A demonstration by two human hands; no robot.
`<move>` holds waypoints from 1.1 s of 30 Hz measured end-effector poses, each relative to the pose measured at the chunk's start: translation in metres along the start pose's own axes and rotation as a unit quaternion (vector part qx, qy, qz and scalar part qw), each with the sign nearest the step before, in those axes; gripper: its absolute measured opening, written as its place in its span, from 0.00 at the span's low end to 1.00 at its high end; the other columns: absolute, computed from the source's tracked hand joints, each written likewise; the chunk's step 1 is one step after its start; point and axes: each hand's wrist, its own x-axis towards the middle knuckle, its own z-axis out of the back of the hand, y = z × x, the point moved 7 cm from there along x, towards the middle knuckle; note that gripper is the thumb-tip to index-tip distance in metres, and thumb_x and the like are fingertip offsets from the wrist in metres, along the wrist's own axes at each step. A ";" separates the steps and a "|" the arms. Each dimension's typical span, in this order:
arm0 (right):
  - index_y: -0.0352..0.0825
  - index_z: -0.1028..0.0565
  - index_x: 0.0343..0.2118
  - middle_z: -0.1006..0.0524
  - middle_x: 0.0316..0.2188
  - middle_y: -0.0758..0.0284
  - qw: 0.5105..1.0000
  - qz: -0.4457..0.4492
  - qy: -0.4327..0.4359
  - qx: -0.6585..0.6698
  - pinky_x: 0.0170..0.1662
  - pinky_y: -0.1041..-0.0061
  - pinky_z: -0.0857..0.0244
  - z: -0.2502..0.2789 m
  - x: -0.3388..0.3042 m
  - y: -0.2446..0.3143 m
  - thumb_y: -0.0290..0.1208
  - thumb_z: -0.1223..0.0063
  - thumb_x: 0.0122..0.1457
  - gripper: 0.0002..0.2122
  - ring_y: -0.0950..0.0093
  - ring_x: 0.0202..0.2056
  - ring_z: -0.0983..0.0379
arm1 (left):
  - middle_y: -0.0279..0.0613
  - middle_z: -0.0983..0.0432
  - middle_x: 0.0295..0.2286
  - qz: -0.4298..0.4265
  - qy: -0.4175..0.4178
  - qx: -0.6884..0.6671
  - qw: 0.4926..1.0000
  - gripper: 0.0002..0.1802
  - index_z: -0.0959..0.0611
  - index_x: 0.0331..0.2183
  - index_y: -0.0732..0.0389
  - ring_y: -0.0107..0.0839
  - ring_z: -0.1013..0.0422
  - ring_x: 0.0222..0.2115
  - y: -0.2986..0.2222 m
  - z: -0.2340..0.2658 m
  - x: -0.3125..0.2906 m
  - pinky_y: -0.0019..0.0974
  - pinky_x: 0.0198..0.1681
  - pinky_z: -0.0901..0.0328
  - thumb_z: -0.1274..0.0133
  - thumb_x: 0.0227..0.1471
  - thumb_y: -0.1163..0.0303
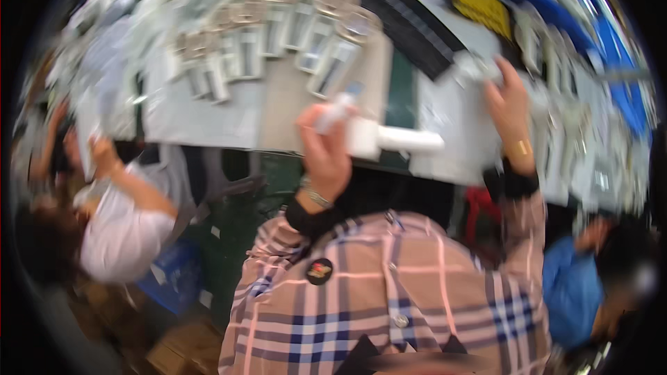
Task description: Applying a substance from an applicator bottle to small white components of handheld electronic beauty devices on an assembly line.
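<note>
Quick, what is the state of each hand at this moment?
Left hand: closed in a grip on a small white object, too blurred to identify.
Right hand: fingers reach onto a small packet on the table; grip cannot be told.

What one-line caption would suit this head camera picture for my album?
Left hand grips a small white tube-shaped object; right hand reaches among clear packets on a grey worktable.
</note>
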 end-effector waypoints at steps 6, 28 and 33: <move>0.33 0.31 0.64 0.25 0.34 0.73 0.920 -0.143 0.030 0.364 0.25 0.87 0.44 0.028 -0.055 0.050 0.29 0.54 0.68 0.22 0.87 0.26 0.36 | 0.48 0.23 0.46 -0.008 0.051 0.058 0.997 0.16 0.35 0.55 0.62 0.32 0.23 0.46 0.007 -0.012 -0.010 0.36 0.50 0.29 0.53 0.70 0.70; 0.31 0.23 0.47 0.21 0.37 0.71 0.935 0.035 0.122 0.332 0.40 0.84 0.34 -0.012 -0.079 0.162 0.21 0.44 0.66 0.08 0.85 0.36 0.30 | 0.47 0.24 0.46 0.023 0.033 -0.034 0.999 0.16 0.35 0.55 0.64 0.30 0.25 0.49 0.007 -0.009 -0.008 0.35 0.55 0.32 0.55 0.71 0.70; 0.30 0.22 0.45 0.19 0.38 0.66 0.943 0.123 0.110 0.288 0.42 0.78 0.30 -0.018 -0.077 0.170 0.18 0.42 0.63 0.08 0.74 0.37 0.24 | 0.48 0.24 0.45 0.000 -0.019 -0.037 0.999 0.18 0.36 0.56 0.64 0.32 0.24 0.47 -0.007 0.006 -0.005 0.37 0.52 0.30 0.52 0.69 0.72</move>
